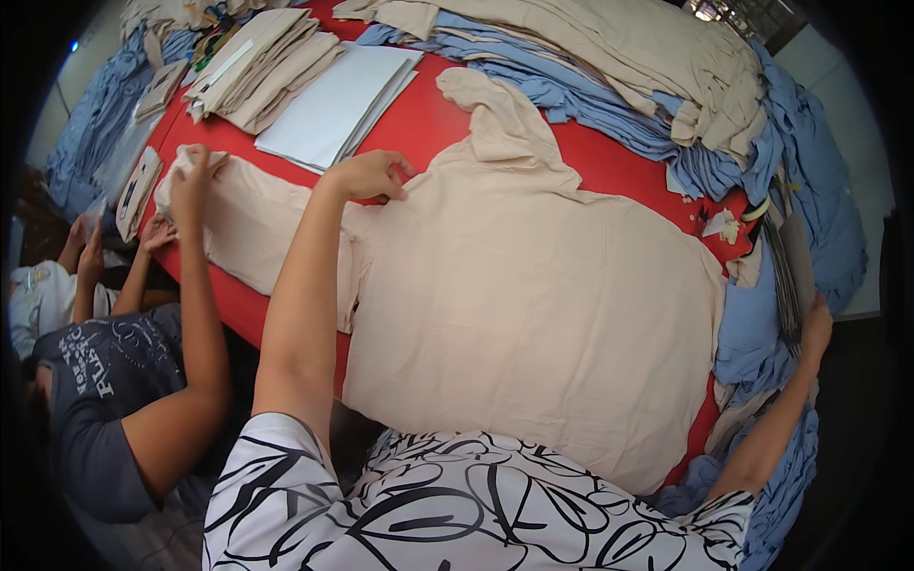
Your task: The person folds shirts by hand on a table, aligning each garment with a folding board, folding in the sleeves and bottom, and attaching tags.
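A beige shirt (533, 295) lies spread over the red table in front of me, one sleeve bent up at its far side. At its upper left edge is my left hand (371, 177), fingers bent and apart, the tips touching the cloth. Far to the right, my right hand (816, 328) grips the near edge of a stack of thin grey boards (792, 271), which stands tilted beside blue cloth. Part of the right hand's fingers is hidden behind the boards.
A co-worker's hands (193, 171) handle another folded beige garment (252, 219) at left. White sheets (338, 100) and folded beige shirts (262, 67) lie beyond. Heaps of beige and blue garments (609, 67) line the far side. A tape roll (757, 209) sits at right.
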Demonstrator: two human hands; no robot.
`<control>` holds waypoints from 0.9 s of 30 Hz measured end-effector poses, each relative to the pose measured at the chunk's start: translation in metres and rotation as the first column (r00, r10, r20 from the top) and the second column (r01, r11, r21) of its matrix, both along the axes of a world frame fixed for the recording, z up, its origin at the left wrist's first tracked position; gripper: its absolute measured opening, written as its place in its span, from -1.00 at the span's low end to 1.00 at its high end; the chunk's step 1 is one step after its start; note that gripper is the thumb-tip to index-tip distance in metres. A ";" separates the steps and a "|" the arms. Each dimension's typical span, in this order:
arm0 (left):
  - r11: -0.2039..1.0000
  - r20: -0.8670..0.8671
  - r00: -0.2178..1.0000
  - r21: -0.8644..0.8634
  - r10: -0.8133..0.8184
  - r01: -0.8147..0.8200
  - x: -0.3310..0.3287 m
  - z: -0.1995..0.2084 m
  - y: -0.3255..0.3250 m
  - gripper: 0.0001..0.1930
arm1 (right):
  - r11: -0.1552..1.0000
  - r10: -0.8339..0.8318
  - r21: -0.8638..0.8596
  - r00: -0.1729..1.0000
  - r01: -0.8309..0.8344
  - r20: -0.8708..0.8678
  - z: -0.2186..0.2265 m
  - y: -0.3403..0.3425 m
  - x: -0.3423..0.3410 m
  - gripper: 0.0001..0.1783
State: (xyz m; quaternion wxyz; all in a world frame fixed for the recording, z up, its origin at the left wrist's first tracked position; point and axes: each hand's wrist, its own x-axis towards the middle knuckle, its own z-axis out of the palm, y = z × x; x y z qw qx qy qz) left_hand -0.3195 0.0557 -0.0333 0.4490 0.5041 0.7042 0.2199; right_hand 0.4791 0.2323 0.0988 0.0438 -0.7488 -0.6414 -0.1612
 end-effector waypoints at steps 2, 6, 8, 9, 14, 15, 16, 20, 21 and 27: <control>0.998 -0.279 0.959 -0.021 0.054 -0.062 0.006 0.003 -0.001 -0.69 | 0.976 0.153 0.173 0.982 -0.132 -0.111 0.035 -0.036 -0.041 -0.63; 0.872 -0.540 0.768 0.487 0.345 -0.050 0.047 0.013 -0.049 -0.72 | 0.867 0.496 0.301 0.631 -0.397 -0.596 0.075 -0.145 -0.177 -0.65; 0.836 -0.440 0.791 0.525 0.426 -0.158 0.074 0.026 -0.084 -0.74 | 0.814 0.567 0.348 0.512 -0.464 -0.645 0.055 -0.178 -0.220 -0.68; 0.859 -0.446 0.798 0.483 0.406 -0.167 0.089 0.030 -0.107 -0.75 | 0.801 0.536 0.312 0.382 -0.511 -0.752 0.043 -0.184 -0.248 -0.69; 0.920 -0.570 0.723 0.274 0.391 -0.282 0.130 0.017 -0.238 -0.76 | 0.604 0.241 -0.010 0.195 -0.797 -0.951 -0.065 -0.165 -0.382 -0.69; 0.924 -0.597 0.706 0.231 0.381 -0.304 0.130 0.007 -0.252 -0.76 | 0.538 0.232 -0.037 0.190 -0.842 -0.954 -0.088 -0.165 -0.406 -0.67; 0.926 -0.621 0.690 0.194 0.371 -0.324 0.129 -0.004 -0.262 -0.75 | 0.511 0.237 -0.033 0.178 -0.859 -0.955 -0.113 -0.167 -0.427 -0.68; 0.834 -0.337 0.765 0.155 0.548 -0.529 0.120 -0.032 -0.270 -0.73 | 0.412 0.728 0.035 0.305 -0.911 -0.614 -0.176 -0.162 -0.476 -0.69; 0.791 -0.241 0.755 0.134 0.610 -0.597 0.116 -0.037 -0.272 -0.73 | 0.406 0.770 0.085 0.291 -0.910 -0.568 -0.181 -0.163 -0.481 -0.72; 0.520 0.408 0.520 0.120 0.751 -0.846 0.120 -0.070 -0.282 -0.75 | 0.336 0.900 0.214 0.246 -0.917 -0.360 -0.196 -0.170 -0.492 -0.68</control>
